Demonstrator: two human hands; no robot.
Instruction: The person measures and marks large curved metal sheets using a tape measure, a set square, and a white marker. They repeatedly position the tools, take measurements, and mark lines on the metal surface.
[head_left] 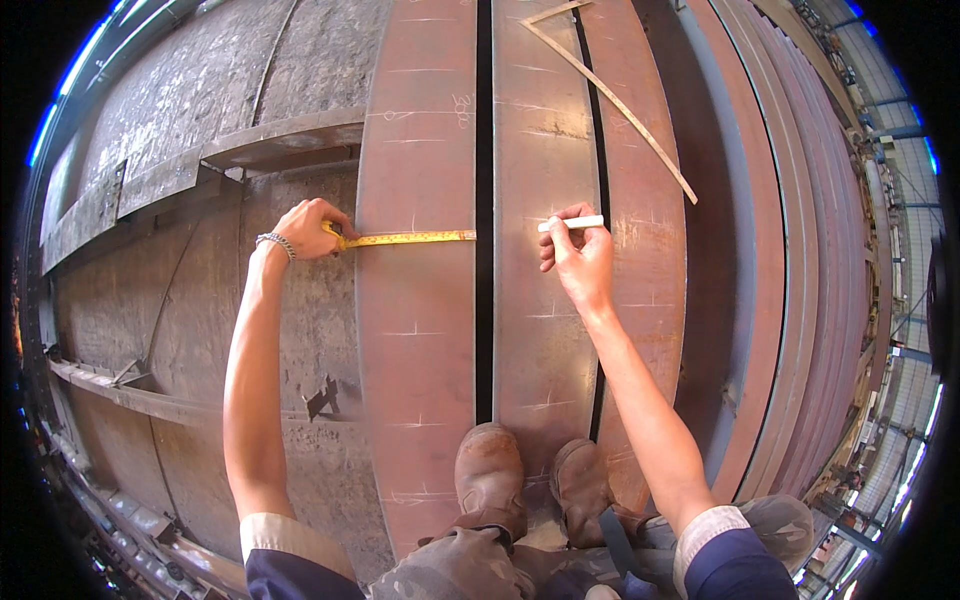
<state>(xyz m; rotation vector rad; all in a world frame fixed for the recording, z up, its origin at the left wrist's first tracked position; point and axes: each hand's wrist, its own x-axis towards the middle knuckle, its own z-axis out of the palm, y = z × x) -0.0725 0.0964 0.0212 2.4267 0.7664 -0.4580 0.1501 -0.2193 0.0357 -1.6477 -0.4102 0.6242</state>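
My left hand (312,228) is closed around a yellow tape measure (405,238) at the left edge of a long reddish steel beam (415,330). The blade lies across that beam, its end at the dark gap on the right side. Between the thumb and fingers of my right hand (578,255) is a white stick of chalk (572,223), held above the middle steel beam (540,340). The chalk points left and looks clear of the metal. White cross-shaped marks run along the beams.
A thin metal carpenter's square (620,110) lies across the far right beams. More long beams (790,250) are stacked to the right. My brown boots (490,470) stand on the beams, which have narrow dark gaps between them. Worn steel plates (200,290) with raised ledges extend at left.
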